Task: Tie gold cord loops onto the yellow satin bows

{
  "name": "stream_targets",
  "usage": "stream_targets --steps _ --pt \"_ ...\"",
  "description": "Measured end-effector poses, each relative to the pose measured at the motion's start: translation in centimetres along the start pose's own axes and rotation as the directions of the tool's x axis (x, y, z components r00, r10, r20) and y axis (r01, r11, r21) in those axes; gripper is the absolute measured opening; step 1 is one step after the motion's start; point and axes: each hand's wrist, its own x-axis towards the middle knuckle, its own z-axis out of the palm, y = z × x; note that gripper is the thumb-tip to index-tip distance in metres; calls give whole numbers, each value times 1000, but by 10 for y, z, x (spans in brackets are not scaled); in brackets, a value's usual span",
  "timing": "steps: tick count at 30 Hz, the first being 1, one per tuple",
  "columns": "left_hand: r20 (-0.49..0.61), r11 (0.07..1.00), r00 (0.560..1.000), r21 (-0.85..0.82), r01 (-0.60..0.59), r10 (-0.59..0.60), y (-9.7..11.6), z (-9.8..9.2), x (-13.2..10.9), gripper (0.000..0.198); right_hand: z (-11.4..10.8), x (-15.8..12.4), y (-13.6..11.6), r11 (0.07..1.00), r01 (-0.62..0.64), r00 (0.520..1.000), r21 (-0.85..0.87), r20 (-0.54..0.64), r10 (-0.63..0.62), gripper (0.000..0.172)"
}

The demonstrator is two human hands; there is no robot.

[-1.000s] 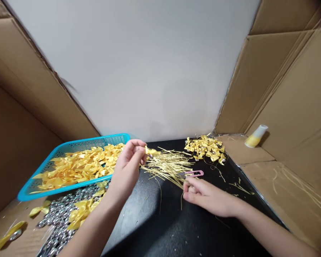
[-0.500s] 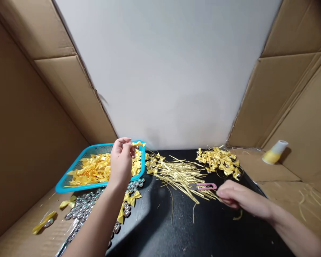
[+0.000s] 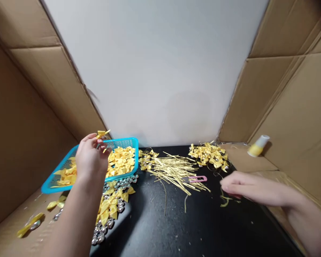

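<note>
My left hand [image 3: 90, 159] is raised over the blue basket [image 3: 128, 141] and pinches a small yellow ribbon bow [image 3: 102, 134] between its fingertips. The basket is full of yellow bows [image 3: 120, 160]. My right hand [image 3: 243, 188] lies low on the black table [image 3: 171, 228] at the right, fingers drawn together over a bit of gold string [image 3: 224, 201]; whether it grips anything is hidden. A bundle of gold wire ties [image 3: 173, 169] and a pink clip [image 3: 197, 179] lie between my hands.
Silver bells with loose bows [image 3: 111, 210] are spread in front of the basket. Another heap of finished bows [image 3: 209, 154] sits at the back right. Cardboard walls stand left and right, a white wall behind. A white and yellow cup [image 3: 257, 145] rests on the right cardboard ledge.
My left hand has carried the bow leftward, from beside the wire ties to above the basket. My right hand has slid right, away from the pink clip.
</note>
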Motion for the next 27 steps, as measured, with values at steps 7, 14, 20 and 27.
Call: stream_targets --steps 7,14,20,27 --pt "152 999 987 28 -47 43 -1 14 -36 21 7 8 -22 999 43 990 9 135 -44 29" --pt "352 996 935 45 -73 53 -4 14 -54 21 25 25 3 974 -153 985 -168 55 164 12" --pt "515 947 829 318 52 -218 -24 20 -88 8 28 16 -3 981 -111 993 -158 16 115 27" --pt "738 880 553 474 -17 -387 -38 13 -130 9 50 15 -33 959 221 912 176 -386 -139 56"
